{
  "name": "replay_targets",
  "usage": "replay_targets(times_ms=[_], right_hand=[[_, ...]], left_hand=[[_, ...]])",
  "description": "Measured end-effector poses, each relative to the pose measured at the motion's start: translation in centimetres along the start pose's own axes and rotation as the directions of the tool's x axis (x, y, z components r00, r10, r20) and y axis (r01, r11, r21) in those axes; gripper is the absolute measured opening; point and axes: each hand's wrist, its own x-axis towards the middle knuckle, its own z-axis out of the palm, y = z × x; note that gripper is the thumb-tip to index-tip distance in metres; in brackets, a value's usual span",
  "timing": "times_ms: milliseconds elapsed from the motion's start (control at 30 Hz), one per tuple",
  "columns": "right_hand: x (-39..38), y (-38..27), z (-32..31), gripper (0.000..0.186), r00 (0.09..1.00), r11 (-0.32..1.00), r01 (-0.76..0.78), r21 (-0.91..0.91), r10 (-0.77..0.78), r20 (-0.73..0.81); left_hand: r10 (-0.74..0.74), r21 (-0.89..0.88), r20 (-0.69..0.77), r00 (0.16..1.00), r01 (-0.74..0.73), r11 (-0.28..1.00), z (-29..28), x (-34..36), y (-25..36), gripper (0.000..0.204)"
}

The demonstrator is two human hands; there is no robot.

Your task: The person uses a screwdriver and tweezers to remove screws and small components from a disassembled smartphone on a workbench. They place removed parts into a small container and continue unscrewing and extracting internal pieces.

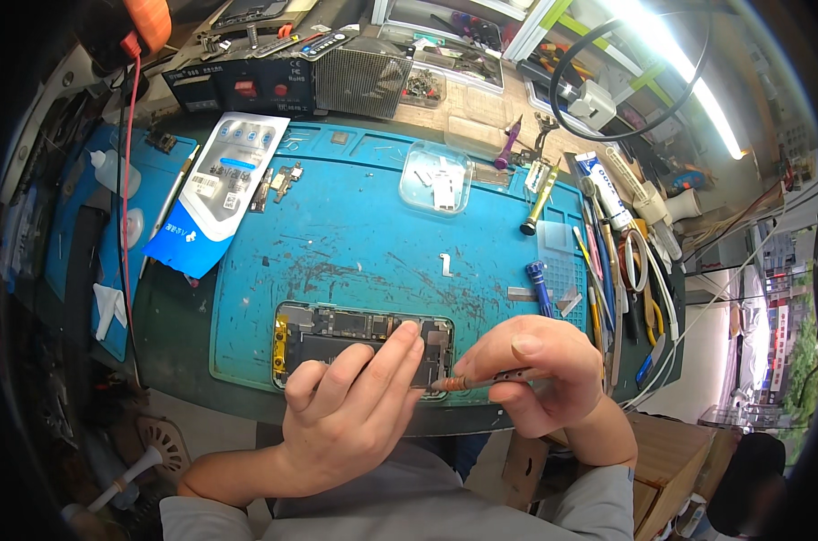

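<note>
An opened smartphone (332, 323), its inside exposed, lies on the blue work mat near the front edge. A yellow strip runs down its left end. My left hand (359, 397) rests over the phone. Its index and middle fingers are stretched out and touch the inside near the right end, while the other fingers bend a little. My right hand (549, 370) pinches a slim, copper-coloured pen-like tool (454, 384). That tool lies nearly level, its end at the phone's lower right corner. The exact kind of tool and its tip are too small to tell.
Behind the phone, the blue mat (337, 243) bears a clear plastic box (436, 178) with small parts and a blue-and-silver pouch (224, 194). A blue screwdriver (540, 287) stands close to my right hand. Brushes and pliers (654, 323) crowd the right edge. A black device (242, 87) stands at the back.
</note>
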Motion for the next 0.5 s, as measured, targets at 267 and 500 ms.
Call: replay_targets(times_ms=[267, 500], right_hand=[[0.01, -0.03, 0.16, 0.046, 1.0, 1.0, 0.011, -0.014, -0.011, -0.004], [-0.08, -0.03, 0.06, 0.046, 1.0, 1.0, -0.002, -0.027, 0.001, -0.009]], left_hand=[[0.001, 0.004, -0.016, 1.0, -0.001, 1.0, 0.12, 0.06, -0.04, 0.035], [0.006, 0.004, -0.017, 1.0, -0.006, 1.0, 0.2, 0.04, -0.07, 0.036]])
